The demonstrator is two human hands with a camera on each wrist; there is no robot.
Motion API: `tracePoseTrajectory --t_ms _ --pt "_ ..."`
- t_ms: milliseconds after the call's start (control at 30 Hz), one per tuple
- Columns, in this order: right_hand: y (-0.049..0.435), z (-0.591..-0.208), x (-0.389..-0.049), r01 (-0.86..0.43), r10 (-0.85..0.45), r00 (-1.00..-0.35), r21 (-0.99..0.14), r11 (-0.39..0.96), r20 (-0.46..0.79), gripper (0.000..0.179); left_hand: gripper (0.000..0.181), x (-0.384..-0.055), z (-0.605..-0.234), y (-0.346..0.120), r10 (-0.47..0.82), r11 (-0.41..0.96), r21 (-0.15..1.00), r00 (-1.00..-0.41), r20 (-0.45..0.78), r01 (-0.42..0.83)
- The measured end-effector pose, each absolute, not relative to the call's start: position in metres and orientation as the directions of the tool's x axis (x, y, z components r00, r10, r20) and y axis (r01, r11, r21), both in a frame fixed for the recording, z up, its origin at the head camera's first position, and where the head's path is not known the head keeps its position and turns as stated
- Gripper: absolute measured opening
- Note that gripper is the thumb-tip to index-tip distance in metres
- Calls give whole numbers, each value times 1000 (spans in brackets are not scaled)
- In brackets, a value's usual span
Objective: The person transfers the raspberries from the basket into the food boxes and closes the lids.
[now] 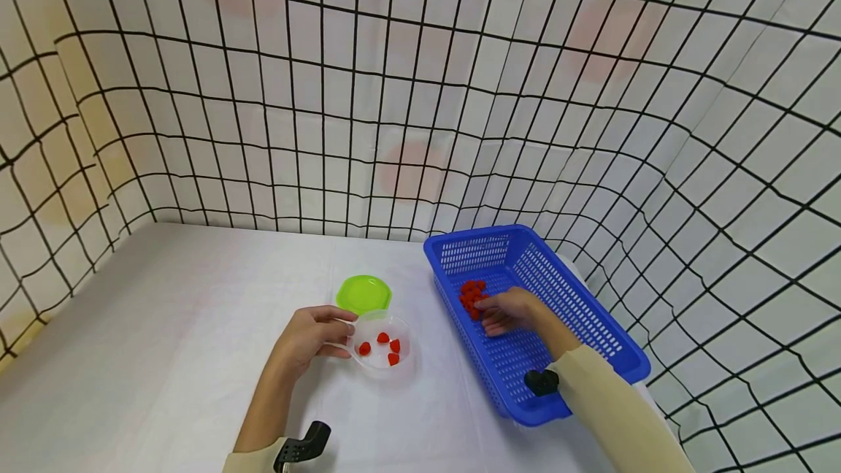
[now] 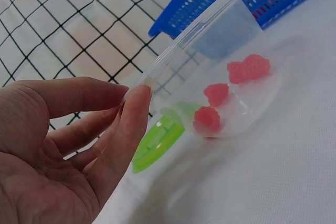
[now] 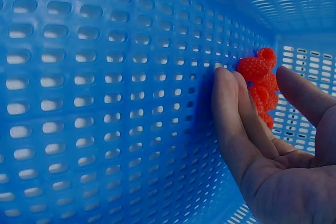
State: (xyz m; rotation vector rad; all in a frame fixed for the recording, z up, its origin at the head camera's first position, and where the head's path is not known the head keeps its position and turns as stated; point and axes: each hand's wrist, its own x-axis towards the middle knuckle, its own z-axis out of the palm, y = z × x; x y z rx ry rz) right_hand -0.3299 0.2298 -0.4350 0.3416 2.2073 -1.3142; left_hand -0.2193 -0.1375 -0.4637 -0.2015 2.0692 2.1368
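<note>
My left hand (image 1: 314,338) pinches the rim of a clear round plastic tub (image 2: 236,30) between thumb and fingers. Several red raspberries (image 2: 207,120) lie spread over the tub's bottom, which is at the white tabletop. Inside the blue basket (image 1: 465,345), my right hand (image 1: 512,311) reaches down to a pile of raspberries (image 3: 265,80) by the basket's left wall. In the right wrist view its thumb and fingers are spread apart, with the pile just beyond the fingertips and nothing gripped between them.
Behind the tub lies a bright green lid (image 1: 363,294), partly overlapped by the tub in the head view. The basket stands to the right with perforated walls. A white sheet with a black grid net (image 1: 388,108) rises behind and beside the table (image 1: 164,327).
</note>
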Motion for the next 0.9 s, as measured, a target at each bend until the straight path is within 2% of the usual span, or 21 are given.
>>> tracePoseTrajectory --t_ms 600,900 --pt "227 -440 -330 519 -16 -809 -728 448 -587 36 26 -218 -463 -137 19 -26 979 -979 -204 -204" --pt "230 -438 -332 525 -69 -788 -726 444 -612 28 26 -219 -464 -138 26 -35 979 -979 -201 -202"
